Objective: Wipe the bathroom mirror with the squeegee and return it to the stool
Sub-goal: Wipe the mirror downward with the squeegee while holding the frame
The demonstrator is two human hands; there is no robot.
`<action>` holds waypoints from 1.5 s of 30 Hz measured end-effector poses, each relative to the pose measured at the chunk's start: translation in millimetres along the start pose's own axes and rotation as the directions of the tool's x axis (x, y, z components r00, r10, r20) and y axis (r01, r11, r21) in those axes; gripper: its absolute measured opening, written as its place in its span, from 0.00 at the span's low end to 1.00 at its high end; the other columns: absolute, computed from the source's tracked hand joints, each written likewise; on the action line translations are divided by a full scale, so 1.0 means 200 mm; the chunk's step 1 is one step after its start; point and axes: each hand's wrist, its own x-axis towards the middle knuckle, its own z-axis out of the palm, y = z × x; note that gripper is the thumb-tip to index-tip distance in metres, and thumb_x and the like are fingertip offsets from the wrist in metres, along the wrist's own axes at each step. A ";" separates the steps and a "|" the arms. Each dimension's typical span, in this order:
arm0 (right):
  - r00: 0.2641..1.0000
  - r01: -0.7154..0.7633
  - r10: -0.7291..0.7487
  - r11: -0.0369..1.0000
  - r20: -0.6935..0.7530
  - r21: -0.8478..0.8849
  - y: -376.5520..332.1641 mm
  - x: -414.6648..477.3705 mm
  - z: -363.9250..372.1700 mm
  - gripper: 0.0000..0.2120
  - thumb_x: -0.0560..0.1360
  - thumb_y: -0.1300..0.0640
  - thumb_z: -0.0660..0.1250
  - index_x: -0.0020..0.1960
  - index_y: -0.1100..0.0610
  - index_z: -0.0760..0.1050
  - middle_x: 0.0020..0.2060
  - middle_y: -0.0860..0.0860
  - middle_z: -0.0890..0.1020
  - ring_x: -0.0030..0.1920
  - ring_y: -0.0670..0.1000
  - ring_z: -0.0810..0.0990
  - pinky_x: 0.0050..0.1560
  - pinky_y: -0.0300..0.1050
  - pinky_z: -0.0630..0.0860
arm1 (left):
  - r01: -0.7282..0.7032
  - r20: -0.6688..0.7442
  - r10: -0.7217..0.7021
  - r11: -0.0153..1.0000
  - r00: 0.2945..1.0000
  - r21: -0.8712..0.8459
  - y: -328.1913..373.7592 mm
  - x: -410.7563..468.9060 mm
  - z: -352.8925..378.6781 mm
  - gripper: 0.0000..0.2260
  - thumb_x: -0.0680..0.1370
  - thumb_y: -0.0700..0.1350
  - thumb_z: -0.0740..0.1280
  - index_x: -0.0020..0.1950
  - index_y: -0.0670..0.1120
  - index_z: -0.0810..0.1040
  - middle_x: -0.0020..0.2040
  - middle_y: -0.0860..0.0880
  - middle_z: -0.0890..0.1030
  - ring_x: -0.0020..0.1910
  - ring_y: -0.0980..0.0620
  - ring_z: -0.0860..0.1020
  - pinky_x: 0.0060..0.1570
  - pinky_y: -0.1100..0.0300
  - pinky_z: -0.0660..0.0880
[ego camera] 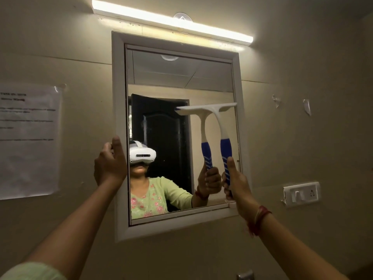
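Right hand (236, 182) first: it's wrapped tight round the blue grip of the squeegee (222, 128), thumb laid straight up the handle. To my eye that thumb is there to steer the head and press it flat. The white blade bar sits level against the glass on the right side of the mirror (171, 77), about mid-height, its right tip just at the inner edge of the frame. That looks like a stroke in progress down the right-hand strip, with plenty of glass below it yet to cover.

Over to the left hand (110, 162): it grips the mirror frame (119, 98) on its left edge, thumb up the front and fingers curled round the side. A sensible brace, I'd say, steadying the mirror against the push of the blade.

Now, what we can't see. The rubber edge itself is hidden behind the white bar, so actual contact with the glass is a judgement, not a certainty. The butt of the handle vanishes inside the fist. The left fingertips tuck out of sight behind the frame. Any water or streaks on the glass are too faint to call. The stool, where this tool must end up, is nowhere in shot. The paper notice (28, 138) on the left wall is too blurred to read, and a metal fitting (245, 275) is cut off by the bottom edge.
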 end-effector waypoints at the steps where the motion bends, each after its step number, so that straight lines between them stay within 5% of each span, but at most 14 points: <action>1: 1.000 0.008 -0.009 1.000 -0.011 -0.025 -0.04 0.02 0.00 0.24 0.74 0.36 0.54 0.33 0.55 0.69 0.19 0.46 0.71 0.16 0.41 0.68 0.19 0.33 0.66 | -0.002 0.001 0.002 1.000 1.000 0.000 0.00 0.00 0.00 0.26 0.80 0.59 0.46 0.49 0.40 0.73 0.47 0.34 0.78 0.44 0.39 0.73 0.40 0.55 0.61; 8: 0.999 -0.008 0.008 1.000 0.033 -0.002 0.01 -0.04 0.00 0.24 0.73 0.37 0.54 0.32 0.55 0.70 0.16 0.46 0.72 0.16 0.41 0.68 0.18 0.32 0.66 | 0.006 0.009 -0.006 1.000 1.000 -0.010 0.01 0.00 0.00 0.26 0.79 0.60 0.46 0.49 0.41 0.73 0.48 0.34 0.78 0.47 0.37 0.75 0.40 0.55 0.62; 14: 0.999 -0.040 0.041 0.999 0.023 -0.031 0.15 -0.12 -0.04 0.25 0.71 0.34 0.53 0.31 0.54 0.71 0.17 0.46 0.72 0.17 0.42 0.67 0.18 0.33 0.64 | 0.006 0.018 -0.006 1.000 1.000 -0.030 0.02 -0.01 0.00 0.25 0.79 0.60 0.46 0.46 0.42 0.72 0.46 0.35 0.78 0.40 0.46 0.69 0.40 0.55 0.61; 21: 0.999 -0.041 0.042 0.999 0.018 -0.027 0.09 -0.08 -0.01 0.26 0.65 0.30 0.54 0.30 0.53 0.70 0.17 0.46 0.71 0.17 0.42 0.67 0.18 0.33 0.64 | 0.013 0.021 -0.013 1.000 1.000 -0.003 0.02 -0.01 -0.01 0.22 0.80 0.59 0.46 0.44 0.44 0.70 0.47 0.32 0.77 0.47 0.35 0.74 0.39 0.55 0.60; 34: 0.996 -0.076 0.078 0.996 0.048 -0.040 0.14 -0.14 -0.02 0.26 0.71 0.33 0.53 0.30 0.54 0.70 0.19 0.45 0.70 0.18 0.43 0.66 0.20 0.35 0.63 | 0.020 0.014 -0.020 1.000 1.000 -0.006 0.03 -0.01 -0.01 0.23 0.79 0.60 0.46 0.44 0.45 0.70 0.48 0.33 0.77 0.48 0.35 0.74 0.40 0.55 0.61; 45: 0.994 -0.102 0.104 0.992 0.017 -0.071 0.22 -0.22 -0.03 0.27 0.67 0.31 0.52 0.32 0.55 0.69 0.23 0.48 0.69 0.21 0.44 0.65 0.21 0.36 0.63 | 0.019 0.011 -0.019 1.000 1.000 -0.011 0.02 -0.02 -0.01 0.26 0.80 0.60 0.46 0.49 0.41 0.73 0.48 0.34 0.78 0.43 0.42 0.71 0.40 0.55 0.60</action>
